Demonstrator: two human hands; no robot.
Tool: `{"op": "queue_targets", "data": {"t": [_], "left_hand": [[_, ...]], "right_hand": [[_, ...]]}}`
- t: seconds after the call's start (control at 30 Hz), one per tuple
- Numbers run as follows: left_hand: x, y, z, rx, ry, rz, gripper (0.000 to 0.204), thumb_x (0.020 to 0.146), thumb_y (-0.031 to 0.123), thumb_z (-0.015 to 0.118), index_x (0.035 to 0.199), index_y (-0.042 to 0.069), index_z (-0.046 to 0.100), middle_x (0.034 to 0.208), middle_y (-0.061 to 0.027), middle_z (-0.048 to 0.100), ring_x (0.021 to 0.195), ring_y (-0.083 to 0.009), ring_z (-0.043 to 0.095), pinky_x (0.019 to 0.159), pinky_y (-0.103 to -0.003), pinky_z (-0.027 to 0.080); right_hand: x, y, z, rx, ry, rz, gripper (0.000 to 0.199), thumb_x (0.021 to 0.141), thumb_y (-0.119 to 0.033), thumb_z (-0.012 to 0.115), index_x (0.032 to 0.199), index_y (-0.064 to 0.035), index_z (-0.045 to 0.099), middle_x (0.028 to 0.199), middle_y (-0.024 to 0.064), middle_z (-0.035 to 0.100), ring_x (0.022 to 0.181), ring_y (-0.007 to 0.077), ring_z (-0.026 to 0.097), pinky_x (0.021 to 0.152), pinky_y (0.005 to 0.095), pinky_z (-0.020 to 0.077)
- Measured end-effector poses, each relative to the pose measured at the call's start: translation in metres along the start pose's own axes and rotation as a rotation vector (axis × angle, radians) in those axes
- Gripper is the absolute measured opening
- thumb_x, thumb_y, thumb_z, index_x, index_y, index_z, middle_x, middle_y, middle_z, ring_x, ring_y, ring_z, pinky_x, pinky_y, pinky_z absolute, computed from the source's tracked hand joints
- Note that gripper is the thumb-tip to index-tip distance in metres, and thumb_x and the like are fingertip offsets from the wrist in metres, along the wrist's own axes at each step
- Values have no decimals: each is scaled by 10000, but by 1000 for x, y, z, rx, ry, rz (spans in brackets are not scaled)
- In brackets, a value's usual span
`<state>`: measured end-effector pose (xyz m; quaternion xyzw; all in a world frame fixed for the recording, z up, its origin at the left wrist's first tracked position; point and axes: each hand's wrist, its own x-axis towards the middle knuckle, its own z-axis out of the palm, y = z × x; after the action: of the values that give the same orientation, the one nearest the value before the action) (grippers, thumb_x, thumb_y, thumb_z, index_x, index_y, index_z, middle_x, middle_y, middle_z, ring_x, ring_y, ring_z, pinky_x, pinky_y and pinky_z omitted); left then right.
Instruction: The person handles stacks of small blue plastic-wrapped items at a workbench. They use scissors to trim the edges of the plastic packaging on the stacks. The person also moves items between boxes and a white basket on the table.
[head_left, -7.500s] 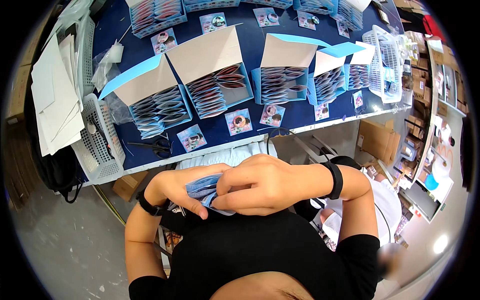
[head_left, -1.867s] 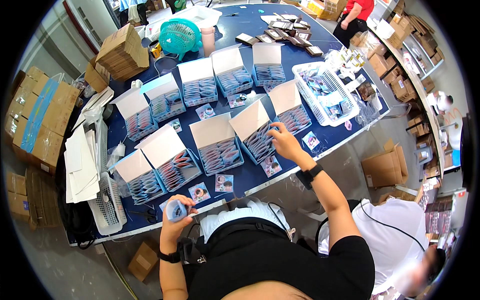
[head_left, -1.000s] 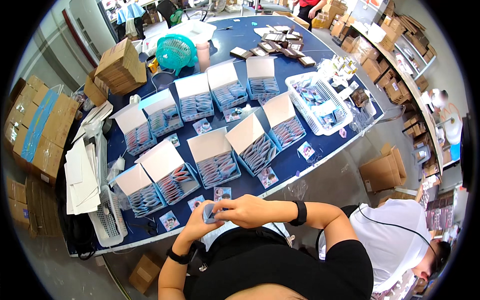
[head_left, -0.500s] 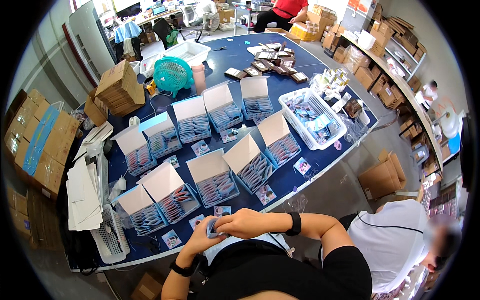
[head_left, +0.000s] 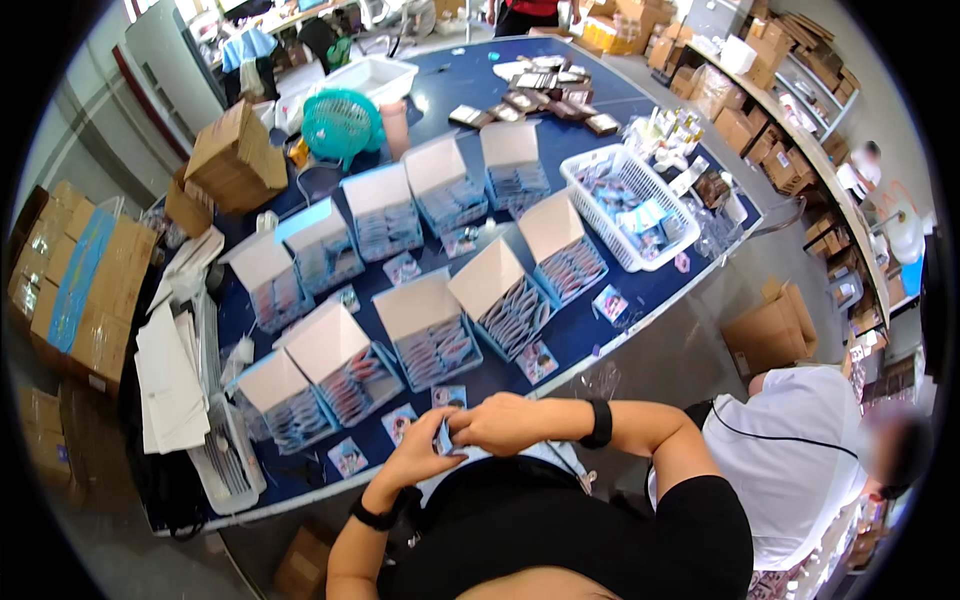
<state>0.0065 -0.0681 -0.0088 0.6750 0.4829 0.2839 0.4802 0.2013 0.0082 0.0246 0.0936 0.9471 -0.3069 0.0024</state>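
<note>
Close to my body at the table's near edge, my left hand (head_left: 420, 453) grips a small light-blue packet (head_left: 444, 437). My right hand (head_left: 497, 422) has its fingers closed at the packet's right side; what they pinch is partly hidden. Beyond them stand several light-blue boxes with raised white lids, filled with rows of small packets; the nearest is a light-blue box (head_left: 447, 358). Square picture cards lie beside the boxes, among them a picture card (head_left: 449, 396) just past my hands and another card (head_left: 348, 457) to their left.
A white basket (head_left: 683, 238) of blue packets is at the right, with dark boxes (head_left: 560, 100) behind. A teal fan (head_left: 342, 124) and cardboard stack (head_left: 233, 160) stand at the far left; white sheets (head_left: 168, 375) lie nearer. A co-worker in white (head_left: 785, 455) is close on my right.
My view has shifted, so the table sits higher in the picture. The packet in my hands has turned and now shows more edge-on. At the back, the person in red is now upright.
</note>
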Motion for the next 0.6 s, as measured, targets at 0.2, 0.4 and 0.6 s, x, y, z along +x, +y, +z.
{"op": "queue_targets", "data": {"t": [0.2,0.4,0.6], "left_hand": [[3,11,-13,-495,-78,-58,687,638,77,833,1237,3,502,1130,-52,542,1050,-126,503,896,-264,416],[-1,23,-33,-773,-323,16,689,690,40,790,1286,5,446,1102,-76,553,1004,-172,593,799,-283,526],[-4,26,-24,-835,-282,-1,684,655,145,834,1236,1,501,1095,-135,573,1011,-227,592,805,-367,563]], "right_hand": [[-1,0,-26,61,191,-120,203,687,-40,612,878,-83,668,960,49,628,709,287,637,587,373,505],[1,-16,-55,297,235,-205,254,664,67,579,867,-48,677,916,58,638,639,244,624,545,296,479],[3,-11,-62,570,359,-192,142,727,54,603,826,-26,666,876,62,627,542,152,600,485,240,447]]}}
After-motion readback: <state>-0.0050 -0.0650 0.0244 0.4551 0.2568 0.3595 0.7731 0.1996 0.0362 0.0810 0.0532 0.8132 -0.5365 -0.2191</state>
